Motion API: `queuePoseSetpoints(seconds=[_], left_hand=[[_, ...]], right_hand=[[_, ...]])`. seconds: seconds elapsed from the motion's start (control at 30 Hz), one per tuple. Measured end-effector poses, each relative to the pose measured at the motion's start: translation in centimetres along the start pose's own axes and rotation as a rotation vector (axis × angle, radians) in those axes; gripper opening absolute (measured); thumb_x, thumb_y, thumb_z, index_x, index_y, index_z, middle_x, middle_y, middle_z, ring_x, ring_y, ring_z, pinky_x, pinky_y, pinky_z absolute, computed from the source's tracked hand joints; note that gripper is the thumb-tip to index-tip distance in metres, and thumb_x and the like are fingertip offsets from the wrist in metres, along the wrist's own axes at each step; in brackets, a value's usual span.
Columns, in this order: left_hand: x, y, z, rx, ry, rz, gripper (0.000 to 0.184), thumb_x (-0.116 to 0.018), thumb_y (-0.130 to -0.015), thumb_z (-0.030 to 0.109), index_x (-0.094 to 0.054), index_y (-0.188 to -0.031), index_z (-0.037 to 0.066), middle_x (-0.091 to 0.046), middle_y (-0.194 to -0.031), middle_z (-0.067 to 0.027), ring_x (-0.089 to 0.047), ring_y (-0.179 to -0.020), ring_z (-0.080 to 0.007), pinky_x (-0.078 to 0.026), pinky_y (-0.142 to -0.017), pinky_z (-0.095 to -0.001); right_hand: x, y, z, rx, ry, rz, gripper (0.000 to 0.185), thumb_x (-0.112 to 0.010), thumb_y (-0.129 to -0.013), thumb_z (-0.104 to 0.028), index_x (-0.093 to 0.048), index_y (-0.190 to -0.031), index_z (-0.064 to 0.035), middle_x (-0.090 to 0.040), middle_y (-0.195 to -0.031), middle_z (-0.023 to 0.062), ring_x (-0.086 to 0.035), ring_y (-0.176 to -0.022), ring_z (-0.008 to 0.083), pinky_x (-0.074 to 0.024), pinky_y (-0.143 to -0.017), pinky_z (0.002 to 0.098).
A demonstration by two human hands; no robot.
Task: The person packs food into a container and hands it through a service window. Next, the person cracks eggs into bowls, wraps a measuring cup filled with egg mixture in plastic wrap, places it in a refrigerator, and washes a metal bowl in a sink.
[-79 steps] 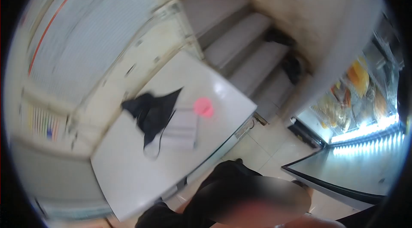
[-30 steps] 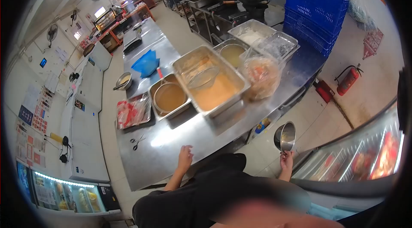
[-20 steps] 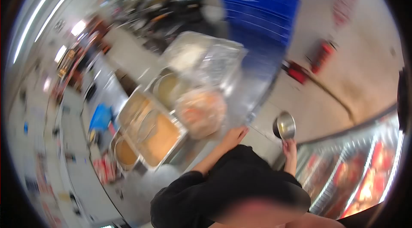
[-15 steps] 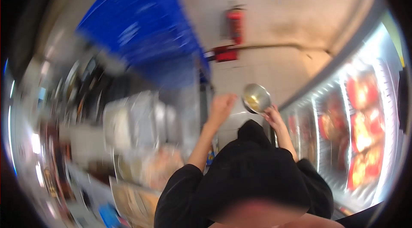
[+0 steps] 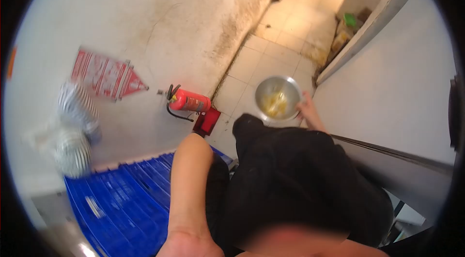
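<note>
A round metal bowl (image 5: 264, 91) is ahead of me over the tiled floor, tipped so that its inside shows. Pale yellow pieces (image 5: 275, 105) lie in the bottom; I cannot tell what they are. My right hand (image 5: 305, 107) grips the bowl by its right rim. Raised close to the camera, my left forearm is bent back, and my left hand (image 5: 190, 246) shows only its wrist and the base of the palm at the bottom edge. Its fingers are hidden.
A blue ribbed plastic lid or panel (image 5: 131, 199) is at lower left. A red fire extinguisher (image 5: 191, 101) stands by the wall (image 5: 193, 20), near striped bags (image 5: 72, 150). A pale panel (image 5: 387, 92) borders the right side. A tiled passage (image 5: 286, 20) leads away, with clutter along its right.
My view has turned right, from the lit display case and counter toward the passage. My left hand has come back toward the camera; the right keeps hold of the bowl.
</note>
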State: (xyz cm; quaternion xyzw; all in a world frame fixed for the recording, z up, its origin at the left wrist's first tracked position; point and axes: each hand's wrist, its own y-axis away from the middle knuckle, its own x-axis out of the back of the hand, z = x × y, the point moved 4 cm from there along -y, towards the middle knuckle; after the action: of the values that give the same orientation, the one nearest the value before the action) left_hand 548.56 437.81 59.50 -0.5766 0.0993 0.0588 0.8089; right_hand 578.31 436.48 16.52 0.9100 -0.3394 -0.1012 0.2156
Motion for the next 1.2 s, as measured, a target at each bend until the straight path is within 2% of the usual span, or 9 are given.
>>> queuePoseSetpoints(seconds=[0.13, 0.3, 0.37, 0.47, 0.6, 0.67, 0.83, 1.03, 1.2], left_hand=[[4.0, 4.6, 15.2, 0.117, 0.868, -0.222, 0.042, -0.059, -0.09, 0.023, -0.045, -0.127, 0.006, -0.046, -0.123, 0.0059, -0.041, -0.112, -0.0062, -0.04, -0.093, -0.031], [10.0, 9.6, 31.3, 0.275, 1.444, -0.374, 0.049, -0.053, -0.093, 0.019, -0.034, -0.136, 0.006, -0.035, -0.138, 0.0029, -0.032, -0.127, -0.0119, -0.039, -0.1, -0.0451], [13.5, 10.7, 38.1, 0.354, 1.618, -0.437, 0.052, -0.051, -0.094, 0.017, -0.03, -0.14, 0.006, -0.03, -0.144, 0.0017, -0.029, -0.132, -0.0141, -0.039, -0.103, -0.0507], [20.4, 12.5, 47.2, 0.432, 1.843, -0.494, 0.051, -0.05, -0.094, 0.018, -0.031, -0.139, 0.007, -0.031, -0.143, 0.0015, -0.03, -0.132, -0.0143, -0.038, -0.103, -0.0506], [32.1, 14.4, 57.5, 0.498, 2.09, -0.588, 0.048, -0.05, -0.094, 0.019, -0.032, -0.137, 0.007, -0.033, -0.141, 0.0013, -0.031, -0.131, -0.0145, -0.038, -0.102, -0.0505], [36.9, 15.8, 61.0, 0.589, 2.206, -0.614, 0.047, -0.049, -0.094, 0.019, -0.033, -0.136, 0.007, -0.033, -0.141, 0.0012, -0.031, -0.13, -0.0147, -0.038, -0.102, -0.0505], [52.8, 15.9, 69.0, 0.9, 2.562, -0.638, 0.045, -0.049, -0.094, 0.021, -0.034, -0.134, 0.008, -0.035, -0.139, 0.0009, -0.032, -0.129, -0.0149, -0.037, -0.101, -0.0504], [71.1, 14.2, 78.1, 1.42, 3.1, -0.659, 0.042, -0.048, -0.094, 0.022, -0.036, -0.132, 0.008, -0.037, -0.136, 0.0006, -0.034, -0.127, -0.0153, -0.037, -0.1, -0.0503], [86.4, 13.6, 83.5, 1.688, 3.284, -0.634, 0.04, -0.047, -0.094, 0.023, -0.038, -0.129, 0.008, -0.038, -0.134, 0.0004, -0.035, -0.126, -0.0156, -0.037, -0.099, -0.0502]], right_hand=[[0.3, -10.3, -5.8, 0.101, -0.211, 0.178, 0.046, -0.049, -0.084, -0.004, -0.036, -0.126, -0.0147, -0.052, -0.073, 0.0032, -0.046, -0.051, 0.0074, -0.0354, -0.042, 0.0203], [0.8, -18.9, -10.7, 0.285, -0.389, 0.53, 0.045, -0.048, -0.084, -0.002, -0.035, -0.125, -0.0156, -0.052, -0.082, 0.0037, -0.047, -0.056, 0.0077, -0.0353, -0.045, 0.0205], [0.0, -20.3, -12.5, 0.268, -0.671, 0.599, 0.049, -0.048, -0.085, -0.002, -0.03, -0.128, -0.0176, -0.05, -0.092, 0.0047, -0.049, -0.064, 0.0086, -0.0393, -0.049, 0.0222], [-0.4, -21.8, -12.4, 0.22, -0.82, 0.72, 0.062, -0.05, -0.085, -0.003, -0.017, -0.135, -0.0215, -0.046, -0.104, 0.0082, -0.051, -0.077, 0.012, -0.0445, -0.059, 0.0263], [-0.8, -25.4, -9.9, 0.166, -0.99, 1.048, 0.064, -0.051, -0.083, -0.002, -0.015, -0.133, -0.0228, -0.044, -0.097, 0.01, -0.048, -0.062, 0.0153, -0.0429, -0.051, 0.0259], [-1.0, -27.4, -8.9, 0.157, -1.047, 1.167, 0.064, -0.05, -0.082, -0.001, -0.015, -0.131, -0.0225, -0.045, -0.101, 0.0141, -0.054, -0.065, 0.0219, -0.0432, -0.049, 0.0262], [3.4, -40.1, -11.3, 0.113, -1.182, 1.134, 0.058, -0.045, -0.079, 0.001, -0.019, -0.126, -0.0205, -0.044, -0.112, 0.0219, -0.061, -0.074, 0.0332, -0.0447, -0.046, 0.0259], [15.5, -61.7, -28.3, 0.121, -0.958, 1.012, 0.049, -0.043, -0.08, 0.002, -0.025, -0.12, -0.0212, -0.046, -0.108, 0.0196, -0.062, -0.07, 0.033, -0.0446, -0.045, 0.0256], [24.4, -79.8, -39.0, 0.208, -0.998, 0.705, 0.046, -0.045, -0.08, 0.0, -0.026, -0.117, -0.0193, -0.045, -0.113, 0.0187, -0.061, -0.072, 0.0327, -0.0452, -0.048, 0.0266]])
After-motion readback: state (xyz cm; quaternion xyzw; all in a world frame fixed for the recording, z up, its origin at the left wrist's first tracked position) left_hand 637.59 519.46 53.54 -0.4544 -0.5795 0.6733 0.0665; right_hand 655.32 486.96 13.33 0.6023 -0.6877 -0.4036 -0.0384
